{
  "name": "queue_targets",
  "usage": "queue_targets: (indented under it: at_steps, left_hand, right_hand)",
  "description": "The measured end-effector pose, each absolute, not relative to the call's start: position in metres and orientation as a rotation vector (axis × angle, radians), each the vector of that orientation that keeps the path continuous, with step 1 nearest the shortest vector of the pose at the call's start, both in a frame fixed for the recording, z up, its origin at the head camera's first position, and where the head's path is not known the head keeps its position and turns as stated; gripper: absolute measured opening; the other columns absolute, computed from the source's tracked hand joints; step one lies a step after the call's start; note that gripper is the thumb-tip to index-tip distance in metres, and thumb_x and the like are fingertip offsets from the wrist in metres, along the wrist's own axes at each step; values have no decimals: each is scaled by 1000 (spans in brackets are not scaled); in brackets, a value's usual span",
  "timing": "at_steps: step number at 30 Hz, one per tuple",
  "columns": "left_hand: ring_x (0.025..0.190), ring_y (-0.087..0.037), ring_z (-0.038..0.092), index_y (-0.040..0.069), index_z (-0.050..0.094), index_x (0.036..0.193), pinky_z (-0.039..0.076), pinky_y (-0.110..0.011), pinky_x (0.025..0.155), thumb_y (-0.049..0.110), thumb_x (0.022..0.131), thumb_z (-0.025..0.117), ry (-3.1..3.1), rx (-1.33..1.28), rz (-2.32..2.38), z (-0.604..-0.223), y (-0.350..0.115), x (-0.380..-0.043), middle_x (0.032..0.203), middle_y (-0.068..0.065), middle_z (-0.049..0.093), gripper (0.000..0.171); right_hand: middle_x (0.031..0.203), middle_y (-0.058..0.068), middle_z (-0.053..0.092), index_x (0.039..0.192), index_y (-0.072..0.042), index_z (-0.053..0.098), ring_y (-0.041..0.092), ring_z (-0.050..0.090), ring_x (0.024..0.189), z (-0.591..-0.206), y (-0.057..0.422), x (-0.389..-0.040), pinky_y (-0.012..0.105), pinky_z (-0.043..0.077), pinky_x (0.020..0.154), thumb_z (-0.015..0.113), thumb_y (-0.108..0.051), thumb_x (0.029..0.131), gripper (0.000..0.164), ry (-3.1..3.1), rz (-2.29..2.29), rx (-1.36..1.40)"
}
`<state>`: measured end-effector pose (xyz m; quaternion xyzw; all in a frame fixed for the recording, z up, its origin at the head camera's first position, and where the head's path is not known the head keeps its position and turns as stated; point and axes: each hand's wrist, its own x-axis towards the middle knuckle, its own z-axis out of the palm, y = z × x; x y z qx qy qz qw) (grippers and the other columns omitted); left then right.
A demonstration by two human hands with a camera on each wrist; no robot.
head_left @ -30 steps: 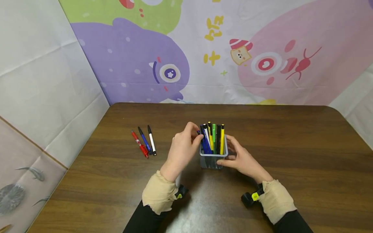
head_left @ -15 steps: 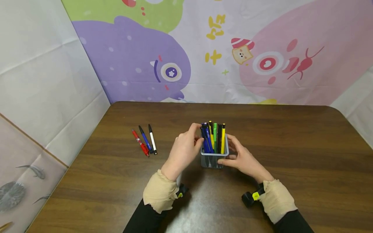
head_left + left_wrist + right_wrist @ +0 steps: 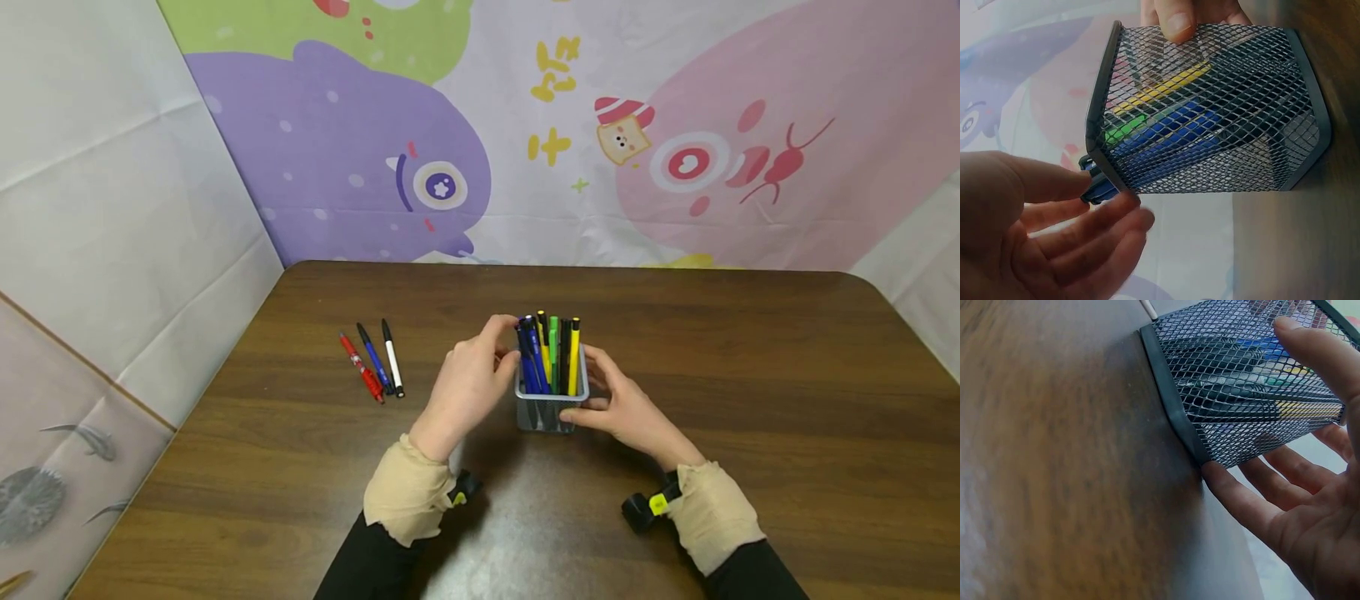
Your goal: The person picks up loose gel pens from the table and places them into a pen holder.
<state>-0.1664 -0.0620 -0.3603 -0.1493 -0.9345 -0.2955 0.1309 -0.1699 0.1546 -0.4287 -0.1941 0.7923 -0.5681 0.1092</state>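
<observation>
A square mesh pen holder stands on the wooden table, with blue, green, yellow and black pens upright in it. My right hand holds its right side, thumb across the front mesh and fingers round the corner near the base. On the other side my left hand is at the rim beside the blue pens. In the left wrist view its thumb overlaps the pen tops, while the other fingers are loosely bent, one fingertip right at the rim.
Left of the holder lie a red pen, a blue pen and a white pen with a black cap, side by side on the table. A cartoon-printed cloth hangs behind the far edge.
My left hand was pinching a pen over the holder; the pen went down among the others, and the fingers have drawn slightly left. The right hand kept its hold.
</observation>
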Motion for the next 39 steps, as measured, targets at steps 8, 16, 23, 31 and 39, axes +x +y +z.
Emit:
queue_targets:
  at_steps: [8, 16, 23, 31, 39]
  left_hand:
    - [55, -20, 58, 9, 57, 93, 43, -35, 50, 14, 84, 62, -2684, -109, -788, -360, -81, -174, 72, -2, 65, 11]
    - [66, -27, 62, 8, 60, 88, 47, -42, 56, 15, 81, 64, -2741, 50, -668, -364, -111, -183, 77, -5, 66, 10]
    - [82, -35, 61, 8, 61, 91, 46, -48, 67, 20, 77, 68, -2973, 133, -573, -368, -142, -188, 89, -10, 65, 19]
    - [88, -41, 60, 0, 62, 92, 47, -52, 67, 28, 81, 65, -3158, 316, -489, -378, -150, -194, 100, -23, 64, 30]
    - [93, -42, 59, -8, 58, 108, 47, -49, 71, 23, 83, 56, -3222, 508, -417, -388, -151, -197, 108, -27, 60, 40]
  right_hand:
    - [135, 16, 38, 139, -26, 23, 34, 43, 122, -430, 155, -170, 33, 49, 83, 75, -22, 73, 84, 2328, -1672, -564]
    - [135, 17, 37, 140, -25, 23, 34, 42, 122, -432, 155, -170, 33, 49, 83, 75, -22, 74, 84, 2328, -1672, -572]
    - [137, 17, 36, 140, -24, 23, 35, 41, 123, -432, 154, -170, 37, 48, 84, 75, -24, 73, 85, 2325, -1668, -564]
    - [136, 16, 37, 140, -25, 23, 34, 41, 123, -431, 155, -170, 36, 48, 84, 75, -23, 73, 85, 2328, -1669, -565]
    - [138, 17, 35, 140, -24, 22, 35, 41, 124, -431, 155, -170, 36, 48, 84, 75, -23, 73, 85, 2320, -1676, -563]
